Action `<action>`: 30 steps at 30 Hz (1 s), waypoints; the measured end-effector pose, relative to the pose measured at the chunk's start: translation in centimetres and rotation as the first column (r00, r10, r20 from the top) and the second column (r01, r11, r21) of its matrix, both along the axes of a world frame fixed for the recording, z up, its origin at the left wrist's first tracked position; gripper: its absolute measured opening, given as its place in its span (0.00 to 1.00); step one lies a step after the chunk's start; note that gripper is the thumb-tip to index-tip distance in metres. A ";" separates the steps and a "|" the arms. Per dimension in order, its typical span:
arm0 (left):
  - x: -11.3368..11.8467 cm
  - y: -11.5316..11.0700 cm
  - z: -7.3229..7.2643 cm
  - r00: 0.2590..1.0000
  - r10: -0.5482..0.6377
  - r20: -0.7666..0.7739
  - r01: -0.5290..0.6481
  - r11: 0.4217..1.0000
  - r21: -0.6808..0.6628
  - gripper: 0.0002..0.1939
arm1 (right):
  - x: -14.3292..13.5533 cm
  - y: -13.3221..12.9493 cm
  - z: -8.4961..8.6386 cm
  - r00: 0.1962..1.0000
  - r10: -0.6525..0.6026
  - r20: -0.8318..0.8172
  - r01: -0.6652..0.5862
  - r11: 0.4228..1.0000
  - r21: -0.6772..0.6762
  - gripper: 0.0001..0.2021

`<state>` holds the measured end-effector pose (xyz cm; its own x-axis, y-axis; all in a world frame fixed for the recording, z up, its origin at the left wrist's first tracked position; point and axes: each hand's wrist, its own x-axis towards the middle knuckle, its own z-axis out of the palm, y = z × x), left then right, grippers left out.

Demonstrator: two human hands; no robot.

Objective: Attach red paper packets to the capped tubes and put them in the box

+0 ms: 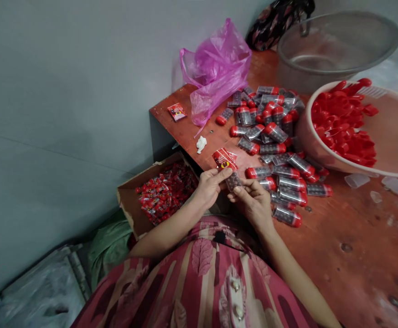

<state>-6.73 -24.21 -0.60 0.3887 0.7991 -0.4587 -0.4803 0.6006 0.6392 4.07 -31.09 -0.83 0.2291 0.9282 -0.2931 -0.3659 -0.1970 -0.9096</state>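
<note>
The left hand (209,189) and right hand (255,202) are close together at the worktop (322,246) edge, both pinching a small clear tube (233,181) of dark bits, red packets (224,159) at the left fingertips. Red-ended tubes (276,132) lie in a pile beyond the right hand, beside a pink tub (393,123) of red plastic pieces (345,123); more packets fill a cardboard box (125,200) to the left

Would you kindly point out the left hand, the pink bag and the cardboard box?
Left hand (208,188), head view, its back.
Pink bag (218,64), head view, crumpled middle.
Cardboard box (129,198), head view, inner side.
</note>
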 end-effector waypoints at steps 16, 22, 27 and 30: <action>-4.5 -2.2 0.1 0.998 -0.040 0.053 0.041 0.999 -0.021 0.14 | -1.0 1.7 0.3 0.979 0.169 0.117 -0.173 0.985 0.022 0.20; -8.3 -2.5 -1.7 0.927 0.336 -0.169 -0.345 0.938 -0.029 0.28 | 0.2 0.7 0.4 0.969 0.090 0.232 -0.093 0.996 0.002 0.13; -5.4 0.3 -2.4 0.745 0.314 -0.589 0.190 0.746 0.638 0.17 | 1.8 0.6 0.5 0.942 0.032 0.333 -0.038 0.999 0.011 0.10; -2.8 3.0 -2.9 0.538 0.428 -0.726 0.564 0.457 0.687 0.16 | 1.8 0.5 0.7 0.929 0.062 0.365 -0.062 0.998 -0.012 0.11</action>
<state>-9.58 -21.25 -3.47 0.3731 0.8892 0.2647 0.4807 -0.4293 0.7646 5.88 -30.55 -0.15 0.2622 0.9440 -0.2004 0.0048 -0.2089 -0.9779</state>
